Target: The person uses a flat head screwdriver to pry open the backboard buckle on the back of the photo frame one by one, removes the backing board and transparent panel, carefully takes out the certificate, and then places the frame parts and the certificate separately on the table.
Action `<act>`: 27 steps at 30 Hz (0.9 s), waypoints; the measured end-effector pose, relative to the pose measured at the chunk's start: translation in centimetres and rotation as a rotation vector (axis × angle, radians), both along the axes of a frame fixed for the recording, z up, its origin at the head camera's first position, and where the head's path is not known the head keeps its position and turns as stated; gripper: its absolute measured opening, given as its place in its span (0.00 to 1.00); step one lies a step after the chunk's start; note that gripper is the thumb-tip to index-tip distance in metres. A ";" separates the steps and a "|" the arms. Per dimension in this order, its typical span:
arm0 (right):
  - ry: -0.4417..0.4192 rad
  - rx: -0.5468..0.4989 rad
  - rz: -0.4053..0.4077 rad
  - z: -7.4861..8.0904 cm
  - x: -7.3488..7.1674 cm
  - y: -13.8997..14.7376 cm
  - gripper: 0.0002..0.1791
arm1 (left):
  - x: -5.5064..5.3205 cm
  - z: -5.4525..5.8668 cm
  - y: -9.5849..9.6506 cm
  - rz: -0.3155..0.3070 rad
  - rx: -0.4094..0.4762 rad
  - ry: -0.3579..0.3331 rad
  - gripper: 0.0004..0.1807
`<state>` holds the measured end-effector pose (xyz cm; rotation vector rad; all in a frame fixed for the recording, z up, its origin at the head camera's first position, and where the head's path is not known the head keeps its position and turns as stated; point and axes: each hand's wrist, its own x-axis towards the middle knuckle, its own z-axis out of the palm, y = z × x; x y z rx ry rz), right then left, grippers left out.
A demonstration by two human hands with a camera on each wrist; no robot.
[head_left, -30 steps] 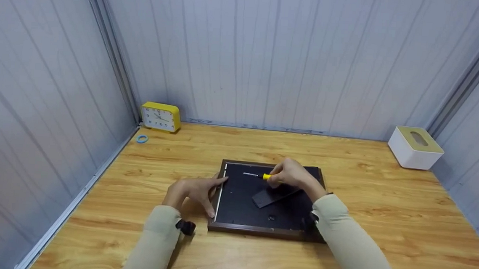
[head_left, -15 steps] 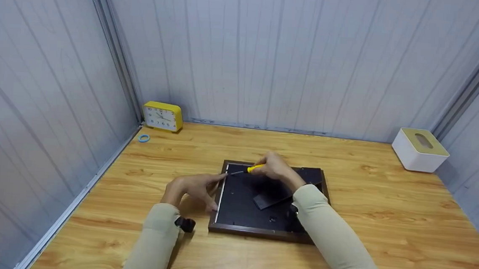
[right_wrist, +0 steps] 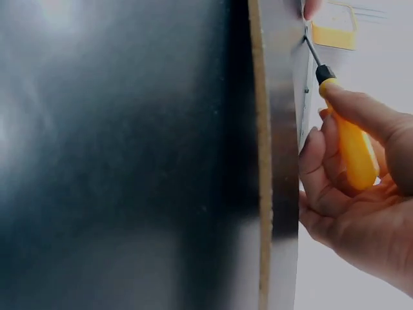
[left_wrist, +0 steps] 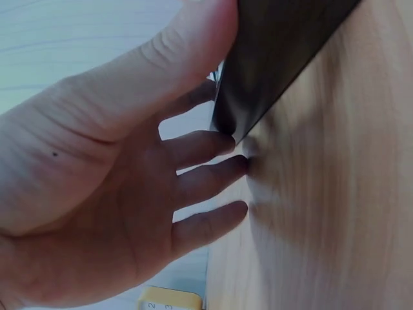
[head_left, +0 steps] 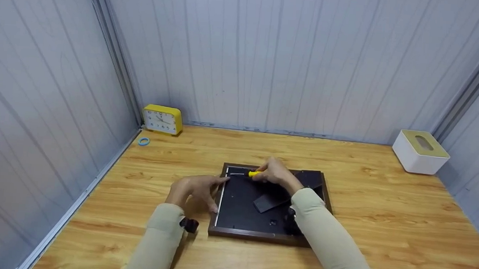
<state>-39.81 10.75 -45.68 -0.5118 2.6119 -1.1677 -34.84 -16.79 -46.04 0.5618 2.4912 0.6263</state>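
Note:
A picture frame [head_left: 244,213] lies face down on the wooden table, its black backing and dark brown border showing. A support leg [head_left: 269,203] slants across the backing. In my right hand [head_left: 277,171] I grip a screwdriver with a yellow handle [right_wrist: 352,145]; its shaft points left, and the tip is at the backing's upper left edge. My left hand [head_left: 197,188] rests against the frame's left side, index finger and thumb spread along the border. From the left wrist view, its other fingers [left_wrist: 210,223] extend beside the frame's edge, down to the tabletop.
A yellow alarm clock [head_left: 162,120] stands at the back left, with a light blue ring [head_left: 143,141] in front of it. At the back right is a white tissue box [head_left: 420,157] with a wood-coloured lid. Panelled walls [head_left: 253,59] enclose the table on three sides.
My right hand has moved left with the screwdriver, bringing its tip from over the backing to the frame's left edge. My left hand has stayed at the border.

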 end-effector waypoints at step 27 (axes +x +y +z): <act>0.049 0.085 0.042 0.0 -0.4 -0.8 0.11 | -0.2 0.2 0.5 -0.062 0.003 0.018 0.60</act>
